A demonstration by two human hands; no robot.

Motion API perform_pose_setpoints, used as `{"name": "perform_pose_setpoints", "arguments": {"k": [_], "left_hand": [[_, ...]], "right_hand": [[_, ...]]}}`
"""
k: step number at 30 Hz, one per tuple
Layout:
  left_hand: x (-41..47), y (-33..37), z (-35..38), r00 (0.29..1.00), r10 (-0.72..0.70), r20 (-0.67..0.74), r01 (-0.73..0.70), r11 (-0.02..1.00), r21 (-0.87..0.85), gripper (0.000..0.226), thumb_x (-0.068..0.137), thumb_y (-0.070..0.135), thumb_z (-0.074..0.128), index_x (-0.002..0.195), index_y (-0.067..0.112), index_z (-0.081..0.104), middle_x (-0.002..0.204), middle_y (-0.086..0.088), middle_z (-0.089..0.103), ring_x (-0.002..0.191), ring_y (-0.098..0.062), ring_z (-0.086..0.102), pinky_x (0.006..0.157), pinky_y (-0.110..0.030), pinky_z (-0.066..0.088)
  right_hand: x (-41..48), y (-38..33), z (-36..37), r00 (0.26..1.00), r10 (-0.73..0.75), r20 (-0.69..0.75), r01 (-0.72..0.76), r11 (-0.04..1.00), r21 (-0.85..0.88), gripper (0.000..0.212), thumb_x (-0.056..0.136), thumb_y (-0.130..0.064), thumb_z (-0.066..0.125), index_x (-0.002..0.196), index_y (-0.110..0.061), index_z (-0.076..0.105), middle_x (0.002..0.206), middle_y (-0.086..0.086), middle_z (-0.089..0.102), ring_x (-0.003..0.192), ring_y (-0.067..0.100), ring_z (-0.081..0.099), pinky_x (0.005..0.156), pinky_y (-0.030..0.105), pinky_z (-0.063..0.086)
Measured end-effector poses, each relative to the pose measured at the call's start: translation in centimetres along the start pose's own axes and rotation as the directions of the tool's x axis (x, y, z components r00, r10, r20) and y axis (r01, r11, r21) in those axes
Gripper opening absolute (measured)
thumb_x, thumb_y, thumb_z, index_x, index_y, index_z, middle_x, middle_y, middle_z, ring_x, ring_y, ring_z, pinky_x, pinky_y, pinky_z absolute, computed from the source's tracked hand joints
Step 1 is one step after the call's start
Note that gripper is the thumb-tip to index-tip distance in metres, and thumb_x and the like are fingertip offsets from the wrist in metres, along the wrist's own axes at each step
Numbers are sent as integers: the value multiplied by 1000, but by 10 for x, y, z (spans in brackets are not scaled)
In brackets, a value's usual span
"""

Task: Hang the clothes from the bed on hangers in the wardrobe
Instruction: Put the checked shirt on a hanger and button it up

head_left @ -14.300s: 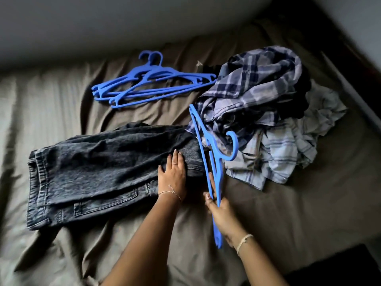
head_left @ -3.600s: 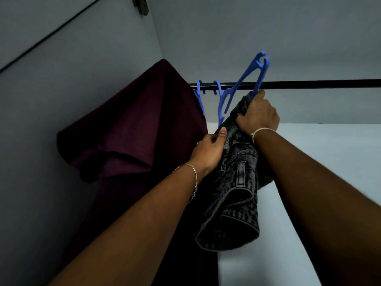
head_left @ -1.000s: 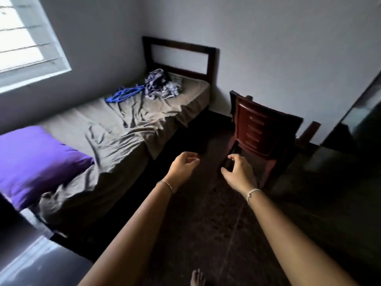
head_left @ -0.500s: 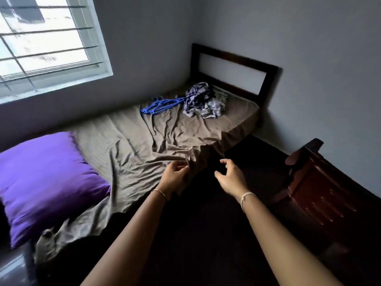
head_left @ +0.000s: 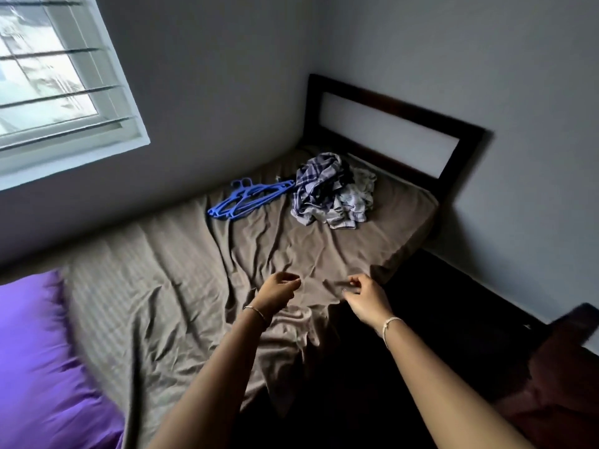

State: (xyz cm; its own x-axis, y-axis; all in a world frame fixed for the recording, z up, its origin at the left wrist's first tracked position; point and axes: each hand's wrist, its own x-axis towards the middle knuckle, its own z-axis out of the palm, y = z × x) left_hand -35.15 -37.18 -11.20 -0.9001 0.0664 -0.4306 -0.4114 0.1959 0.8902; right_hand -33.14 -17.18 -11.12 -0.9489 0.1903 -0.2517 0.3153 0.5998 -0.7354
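Both hands reach forward above the near edge of the bed (head_left: 181, 286), empty: the left hand (head_left: 278, 291) and the right hand (head_left: 364, 298) each have loosely curled fingers and grip nothing. A crumpled pile of clothes (head_left: 330, 189), mostly checked fabric, lies at the far end of the brown sheet, near the dark headboard (head_left: 389, 108). Blue hangers (head_left: 249, 197) lie just beside the pile, on its window side. A purple pillow (head_left: 39, 367) sits at the near left.

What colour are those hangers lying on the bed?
The hangers are bright blue, best seen in the head view, beside the clothes pile.
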Motion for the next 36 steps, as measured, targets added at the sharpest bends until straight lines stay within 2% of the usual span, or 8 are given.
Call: {"name": "perform_pose_setpoints", "arguments": {"k": [3, 8, 15, 21, 25, 30, 32, 36], "left_hand": [[66, 27, -4, 1000, -21, 6, 21, 1000, 9, 9, 95, 10, 55, 104, 8, 58, 85, -5, 59, 59, -11, 49, 37, -13, 29], [161, 65, 6, 997, -18, -73, 11, 995, -103, 8, 98, 11, 50, 95, 11, 58, 77, -3, 66, 46, -11, 60, 44, -20, 30], [309, 108, 18, 983, -54, -174, 36, 994, -100, 15, 98, 17, 50, 102, 7, 60, 82, -4, 69, 54, -14, 59, 45, -18, 35], [432, 141, 37, 971, -191, -145, 182, 981, -73, 16, 99, 20, 50, 107, 9, 59, 92, -4, 68, 62, -11, 60, 49, -16, 38], [509, 151, 46, 956, -222, -191, 214, 975, -60, 10, 98, 17, 51, 102, 11, 59, 89, -2, 65, 58, -7, 57, 50, -16, 38], [578, 142, 62, 932, -277, -235, 270, 961, -62, 7, 96, 14, 56, 100, 11, 60, 88, -6, 60, 63, -10, 52, 48, -16, 39], [592, 136, 65, 922, -302, -241, 293, 953, -75, 7, 96, 15, 56, 99, 12, 62, 88, -7, 60, 65, -12, 52, 49, -18, 40], [601, 126, 65, 903, -346, -254, 328, 938, -108, 5, 96, 14, 56, 94, 14, 61, 78, -2, 58, 65, -13, 50, 53, -21, 39]], "right_hand": [[66, -10, 0, 1000, 27, 10, -28, 999, 46, 11, 84, -13, 67, 92, -20, 64, 96, 3, 70, 95, 21, 67, 89, 31, 51], [182, -18, -5, 1000, 16, -7, -16, 997, 75, 26, 92, -20, 59, 67, -28, 58, 77, -1, 70, 81, 27, 68, 81, 41, 55], [369, -41, -3, 989, -40, 141, 24, 993, 112, 31, 98, -19, 47, 69, -23, 59, 73, -5, 67, 78, 24, 67, 83, 48, 54], [525, -60, -9, 960, -60, 274, 122, 969, -216, 14, 91, -21, 56, 94, -14, 68, 107, 12, 68, 101, 31, 62, 83, 33, 48], [618, -58, -4, 930, -203, 307, 337, 806, -486, 23, 87, -12, 54, 107, -15, 67, 146, 7, 39, 132, 29, 38, 99, 36, 43], [694, -53, 12, 797, -315, 515, 603, 422, -677, 24, 88, -9, 53, 105, -18, 68, 163, 3, -2, 149, 27, -2, 106, 43, 34], [712, -48, 23, 789, -318, 526, 615, 392, -684, 29, 88, -9, 52, 113, -16, 65, 163, 5, 1, 149, 27, 0, 112, 45, 29], [729, -39, 35, 762, -420, 494, 647, 450, -616, 42, 82, -5, 56, 125, -8, 55, 138, 10, 48, 134, 27, 37, 109, 39, 32]]}}
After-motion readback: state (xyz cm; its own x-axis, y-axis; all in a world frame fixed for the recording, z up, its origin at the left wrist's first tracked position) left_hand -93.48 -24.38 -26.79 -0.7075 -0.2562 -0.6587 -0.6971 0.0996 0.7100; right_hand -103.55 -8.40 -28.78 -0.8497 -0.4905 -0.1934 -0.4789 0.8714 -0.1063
